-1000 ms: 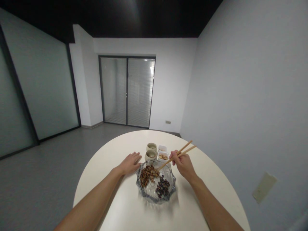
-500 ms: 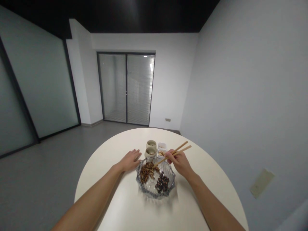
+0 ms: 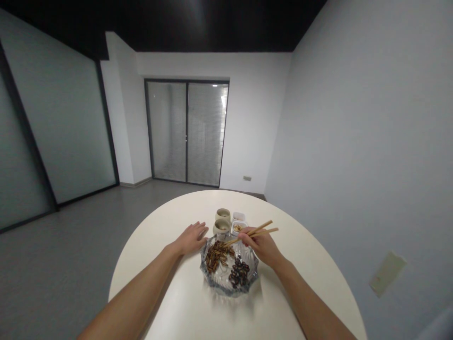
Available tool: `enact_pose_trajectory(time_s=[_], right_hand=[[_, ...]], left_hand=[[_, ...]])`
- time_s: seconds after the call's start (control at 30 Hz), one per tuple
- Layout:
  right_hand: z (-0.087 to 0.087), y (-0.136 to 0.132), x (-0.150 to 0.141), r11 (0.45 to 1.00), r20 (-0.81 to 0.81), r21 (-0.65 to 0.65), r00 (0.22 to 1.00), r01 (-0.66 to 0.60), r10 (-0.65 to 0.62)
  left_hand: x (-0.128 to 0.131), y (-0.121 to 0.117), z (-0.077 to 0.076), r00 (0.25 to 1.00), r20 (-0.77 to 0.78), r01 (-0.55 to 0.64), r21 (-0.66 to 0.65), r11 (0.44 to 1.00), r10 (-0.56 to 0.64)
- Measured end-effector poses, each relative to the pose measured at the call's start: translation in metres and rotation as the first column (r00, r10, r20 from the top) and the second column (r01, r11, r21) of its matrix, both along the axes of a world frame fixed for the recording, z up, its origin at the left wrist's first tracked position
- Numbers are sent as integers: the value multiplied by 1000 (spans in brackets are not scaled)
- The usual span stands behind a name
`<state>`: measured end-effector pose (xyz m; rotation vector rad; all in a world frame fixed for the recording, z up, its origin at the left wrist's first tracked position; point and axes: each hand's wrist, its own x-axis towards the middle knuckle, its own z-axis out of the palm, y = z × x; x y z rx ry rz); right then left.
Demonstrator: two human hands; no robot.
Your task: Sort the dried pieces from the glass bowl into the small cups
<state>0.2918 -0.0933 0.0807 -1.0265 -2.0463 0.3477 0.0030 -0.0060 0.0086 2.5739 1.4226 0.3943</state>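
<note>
Wooden chopsticks, light and slick, sit pinched in our right hand — best held mid-shaft — tips over the brown seeds at eleven o'clock in the glass bowl; our left hand lies open, fingers released.

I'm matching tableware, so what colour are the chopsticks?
The chopsticks are a light tan, like pale bamboo or wood, best seen in the head view.

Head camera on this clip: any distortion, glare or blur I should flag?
Head view: wide-angle distortion bends the glass partition and stretches the forearms. Head view: soft sheen on the white tabletop, bright glare on the glass door. Head view: the cut-glass bowl looks slightly soft, its edges not crisp.
</note>
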Motion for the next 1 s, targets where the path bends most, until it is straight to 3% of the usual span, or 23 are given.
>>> enact_pose_trajectory(time_s=[0.13, 0.5, 1.0], right_hand=[[2, -1, 2, 999, 28, 23, 999, 28, -29], [6, 0, 6, 997, -173, -30, 982, 72, -76], [3, 5, 10, 991, -144, -56, 981, 124, -131]], left_hand=[[0, 0, 0, 1000, 12, -7, -10, 1000, 7], [-1, -1, 1, 1000, 10, -11, -17, 1000, 11], [1, -4, 3, 1000, 11, -18, -20, 1000, 18]])
